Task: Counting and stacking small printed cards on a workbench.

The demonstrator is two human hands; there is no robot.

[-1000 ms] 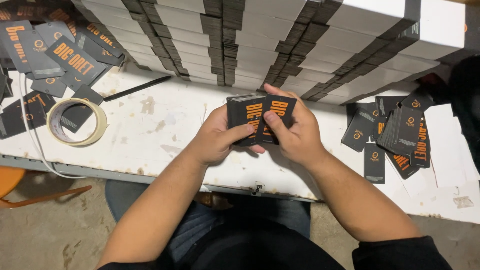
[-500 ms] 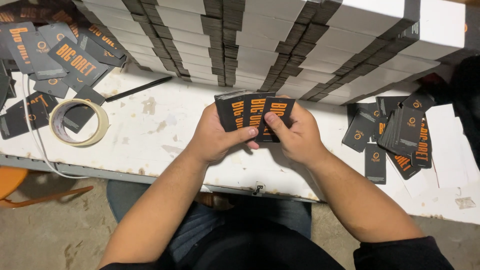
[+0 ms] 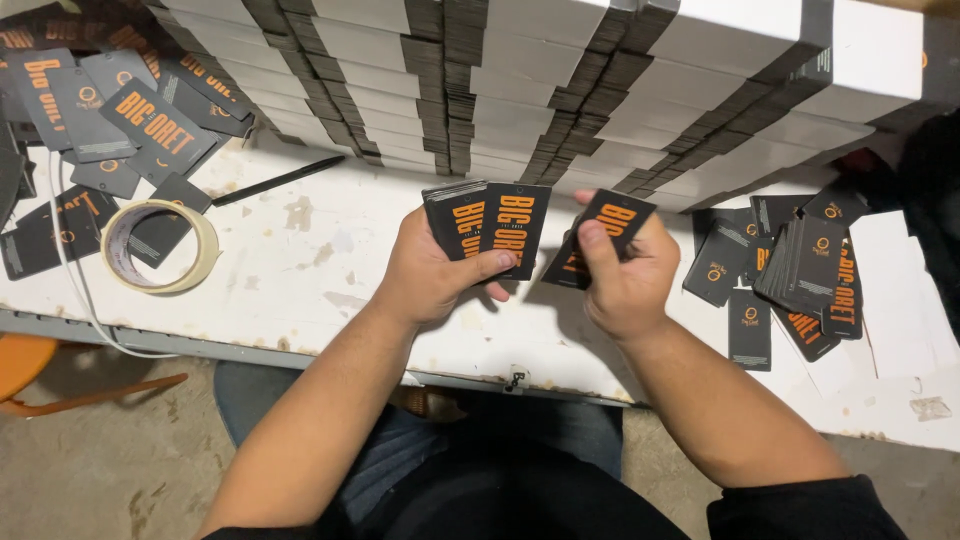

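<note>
The left hand (image 3: 435, 275) grips a fanned stack of tags (image 3: 485, 222), the right hand (image 3: 625, 280) pinches one tag (image 3: 603, 232) apart, and loose piles of tags (image 3: 800, 270) lie unsorted on the counter (image 3: 330, 240).

Hands (image 3: 440, 275) fanning black tags (image 3: 487, 222) — white table (image 3: 330, 250)

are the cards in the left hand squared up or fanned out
Fanned out: the black tags in the left hand show two offset orange-printed faces, edges stepped.
</note>
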